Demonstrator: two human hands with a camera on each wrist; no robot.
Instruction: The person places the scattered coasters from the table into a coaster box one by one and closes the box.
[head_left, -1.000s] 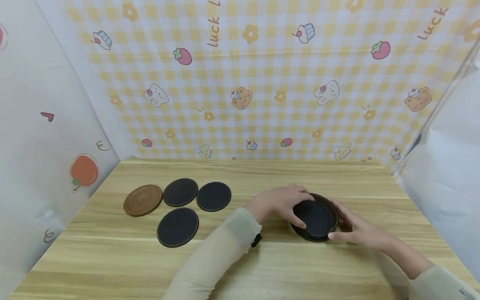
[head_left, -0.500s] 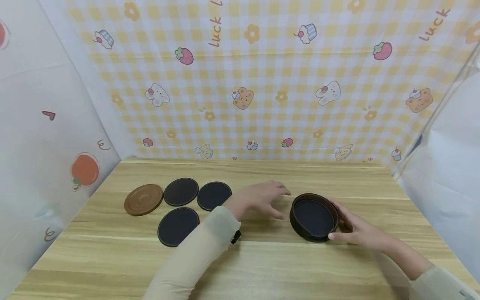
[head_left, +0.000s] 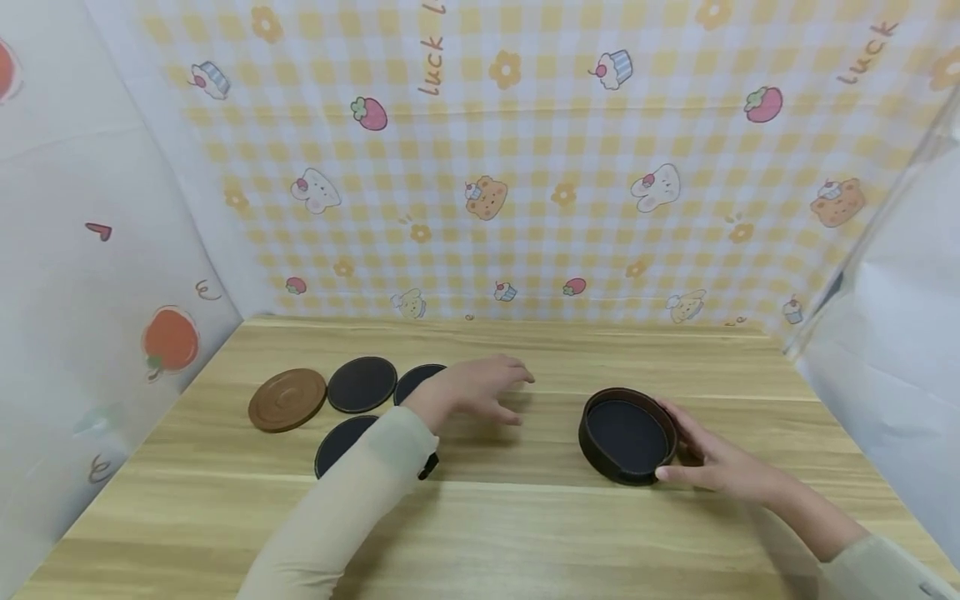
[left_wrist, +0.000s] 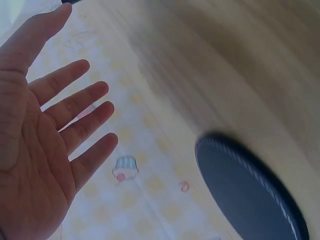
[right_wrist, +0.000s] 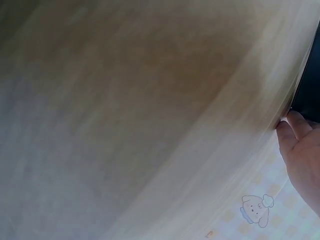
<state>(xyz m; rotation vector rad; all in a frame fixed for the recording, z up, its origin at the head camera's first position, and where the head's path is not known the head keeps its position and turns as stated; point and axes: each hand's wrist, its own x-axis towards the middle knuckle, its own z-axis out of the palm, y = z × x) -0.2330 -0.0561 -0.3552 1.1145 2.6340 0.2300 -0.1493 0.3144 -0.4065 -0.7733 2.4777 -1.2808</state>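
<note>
A round dark coaster holder (head_left: 628,437) with a low wall, a brown inner rim and a black inside sits right of centre on the table. My right hand (head_left: 712,458) holds its right side, thumb at the near edge and fingers at the far edge. In the right wrist view, the fingertips of that hand (right_wrist: 302,155) meet the holder's dark wall (right_wrist: 311,82). My left hand (head_left: 476,390) hovers with spread fingers and nothing in it, beside a black coaster (head_left: 412,385) that the wrist partly covers. That hand's palm (left_wrist: 42,135) shows bare, with a coaster (left_wrist: 240,190) off to the side.
Two more black coasters lie on the left: one at the back (head_left: 362,384), one nearer (head_left: 337,443) and partly under the left sleeve. Left of them is a brown ringed disc (head_left: 287,400). A checked cloth (head_left: 525,250) hangs behind the wooden table (head_left: 540,533).
My left hand has drawn back from over the holder and moved left towards the coasters, its sleeve now covering parts of two. The right hand and the holder have stayed put.
</note>
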